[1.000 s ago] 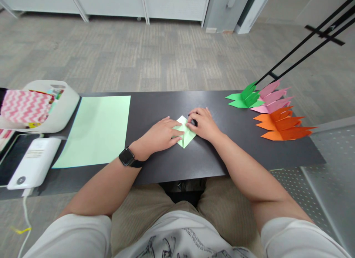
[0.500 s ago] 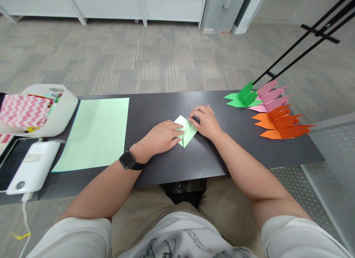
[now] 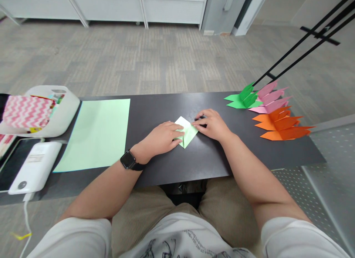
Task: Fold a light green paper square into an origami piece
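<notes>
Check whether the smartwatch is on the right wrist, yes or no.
No, the smartwatch is strapped around the left wrist, while the right wrist is bare.

At the left end of the table (image 3: pixel 205 161), lying before a basket (image 3: pixel 63 115) with a cloth (image 3: pixel 27 111) in it, a power bank (image 3: pixel 36 167) with a phone (image 3: pixel 16 158) just to its left; right of them, a paper sheet (image 3: pixel 97 134). At the middle, partly under the left hand (image 3: pixel 165 137) and left of the right hand (image 3: pixel 212 126), a folded paper (image 3: pixel 186 134). Toward the right end, one paper figure (image 3: pixel 245 98) left of a back group (image 3: pixel 271 97), a front group (image 3: pixel 281 124) nearer; across the floor (image 3: pixel 138 58) beyond, cabinets (image 3: pixel 111 6).
</notes>
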Available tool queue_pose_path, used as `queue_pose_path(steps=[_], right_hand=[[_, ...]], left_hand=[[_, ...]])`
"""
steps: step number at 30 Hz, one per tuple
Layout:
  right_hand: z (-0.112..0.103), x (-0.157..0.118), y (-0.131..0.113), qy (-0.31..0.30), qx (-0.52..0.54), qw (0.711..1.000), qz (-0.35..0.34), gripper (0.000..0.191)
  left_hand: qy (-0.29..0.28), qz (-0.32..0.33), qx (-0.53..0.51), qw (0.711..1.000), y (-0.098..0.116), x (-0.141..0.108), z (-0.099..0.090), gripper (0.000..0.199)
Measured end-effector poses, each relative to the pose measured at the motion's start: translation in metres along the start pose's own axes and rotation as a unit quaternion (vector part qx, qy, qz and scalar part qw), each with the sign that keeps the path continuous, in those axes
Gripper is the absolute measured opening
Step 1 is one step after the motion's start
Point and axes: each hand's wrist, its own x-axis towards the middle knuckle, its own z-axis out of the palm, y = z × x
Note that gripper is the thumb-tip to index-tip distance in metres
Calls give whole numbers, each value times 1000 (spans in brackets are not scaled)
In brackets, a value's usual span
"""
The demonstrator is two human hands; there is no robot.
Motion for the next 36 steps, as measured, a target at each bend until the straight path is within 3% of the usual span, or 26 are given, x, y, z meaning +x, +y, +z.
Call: queue_pose_path(steps=[5,8,13,22,36], right_hand=[[1,2,-7,32,35,999,-11,25],[2,2,-15,-2,53,997,-50,26],[-2,-5,-26,-64,-7,995,-70,25],[-6,-33,-41,-61,-96,986,-125,32],[5,-47,-46,-44,-14,980,-192,38]], left_hand=[[3,-6,-5,1000,1,0,0,32],[5,0,-4,1000,0,1,0,33],[13,7,-9,1000,-4,1,2,34],[20,0,-12,1000,-5,0,4,32],[17,2,-19,1000,-5,-1,5,33]])
